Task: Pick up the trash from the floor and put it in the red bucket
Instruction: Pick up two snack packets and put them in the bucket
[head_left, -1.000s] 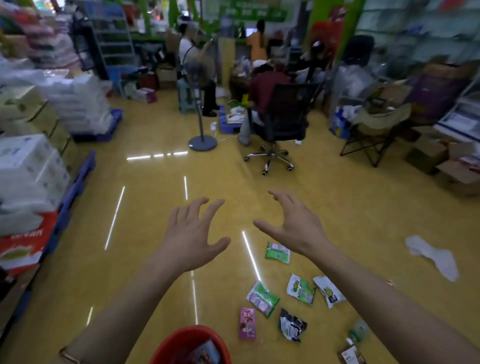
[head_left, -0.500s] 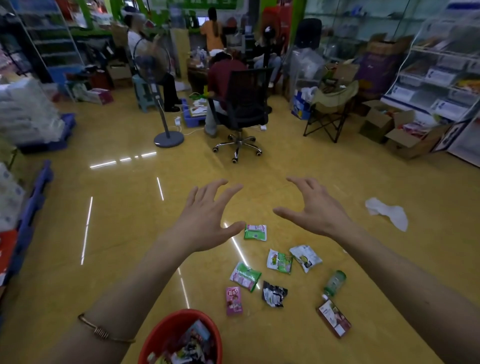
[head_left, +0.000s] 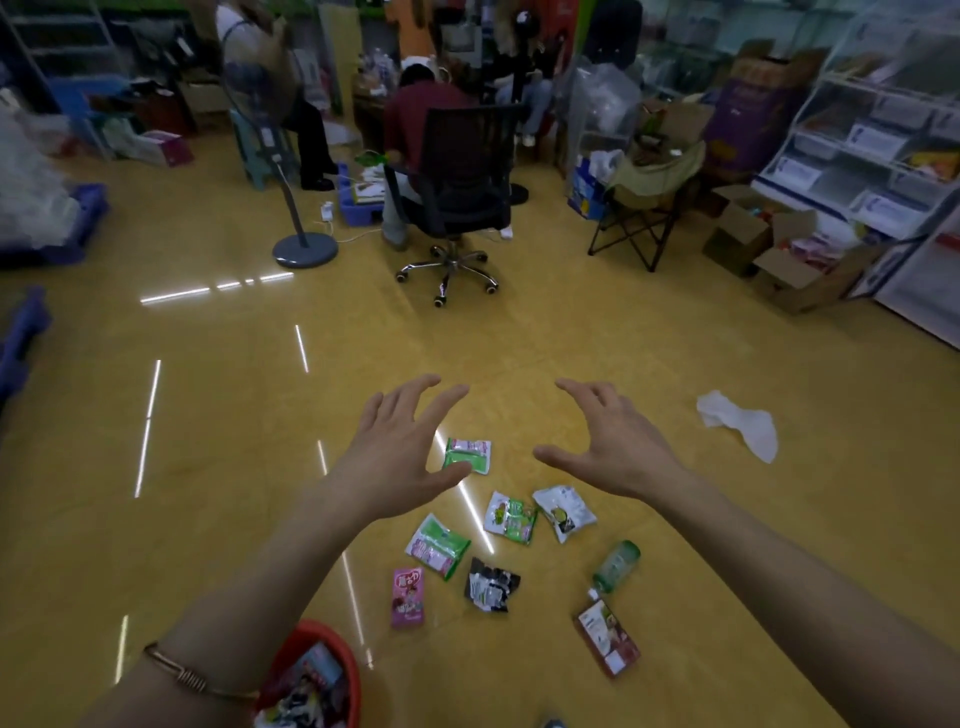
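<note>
On glossy yellow floor (head_left: 208, 519): crumpled snack wrappers (head_left: 437, 545); round red plastic bucket (head_left: 355, 686), seven o'clock (part-filled); left hand (head_left: 395, 457), right hand (head_left: 618, 447) spread, empty.

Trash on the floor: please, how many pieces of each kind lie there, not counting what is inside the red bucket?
Snack packets: 6
Green bottle: 1
Red flat box: 1
White crumpled paper: 1
Total: 9

We note a black office chair (head_left: 460, 171) far centre, a person (head_left: 421, 111) seated in it; pedestal fan (head_left: 305, 248) left; folding chair (head_left: 647, 208) and open cardboard boxes (head_left: 748, 234) far right.
</note>
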